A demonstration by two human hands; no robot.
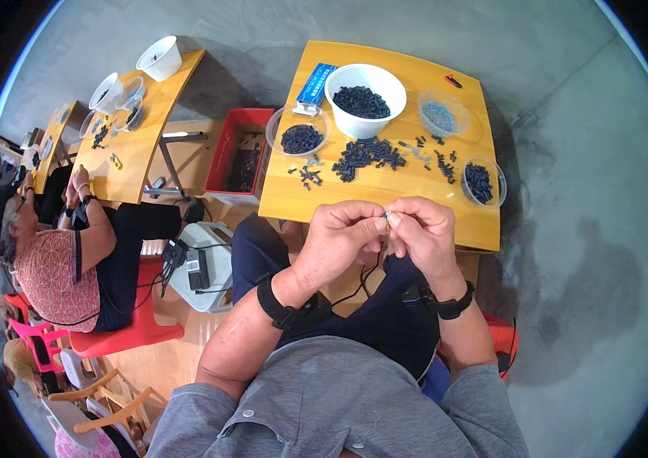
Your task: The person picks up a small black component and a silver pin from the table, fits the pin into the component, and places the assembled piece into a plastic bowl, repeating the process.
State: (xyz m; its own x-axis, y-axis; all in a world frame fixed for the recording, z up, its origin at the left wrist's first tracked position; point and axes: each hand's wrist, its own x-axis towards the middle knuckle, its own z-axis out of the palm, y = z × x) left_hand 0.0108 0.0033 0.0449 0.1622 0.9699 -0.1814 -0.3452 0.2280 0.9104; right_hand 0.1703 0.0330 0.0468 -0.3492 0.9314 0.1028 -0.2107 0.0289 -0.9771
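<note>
Just over the table's near edge, my left hand (348, 233) and my right hand (424, 233) meet, fingertips pinched together. Between them shows a tiny part (387, 216), partly dark and partly pale, too small to name and mostly covered by the fingers. Beyond my hands lies a loose pile of small black cylindrical pieces (362, 156). A few small pale metallic-looking bits (414, 150) are scattered to its right, and more black pieces (446, 166) lie farther right.
On the yellow table (415, 191) stand a white bucket (366, 76) of black pieces, clear tubs (274, 130) (465, 118) (501, 183), a blue box (315, 88) and a red-black tool (453, 81). A red crate (221, 153) stands left; another person (49, 267) sits at a table.
</note>
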